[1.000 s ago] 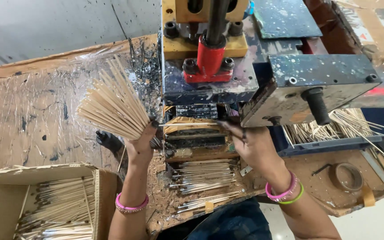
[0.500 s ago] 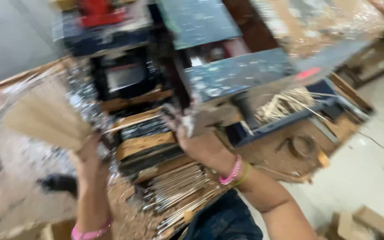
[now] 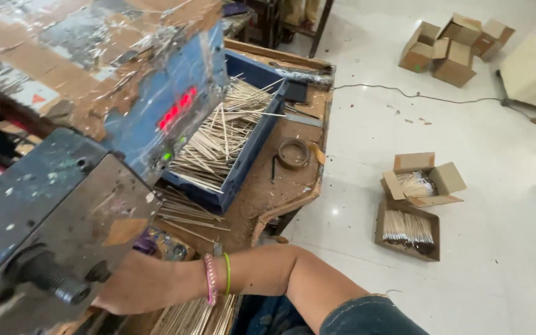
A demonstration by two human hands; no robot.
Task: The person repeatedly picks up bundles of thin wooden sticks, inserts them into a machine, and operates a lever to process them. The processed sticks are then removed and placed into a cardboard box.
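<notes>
Machine housing (image 3: 63,205), grey and blue, paint-chipped, red lit display on its side; covers desk's left half.
Desk (image 3: 280,186), brown, worn; right edge drops to open white floor.
Blue tray (image 3: 252,146) of loose thin sticks (image 3: 218,136), along right edge.
Right hand (image 3: 125,288), reaching beneath housing, fingers hidden; grip cannot be told. Stick bundles (image 3: 187,316) just below wrist.
Left hand out of view.
Risk: fingers pinched under housing; sticks knocked off right edge.

Red lit display (image 3: 177,110) on blue machine; brown cardboard boxes (image 3: 422,181) on white floor.
</notes>
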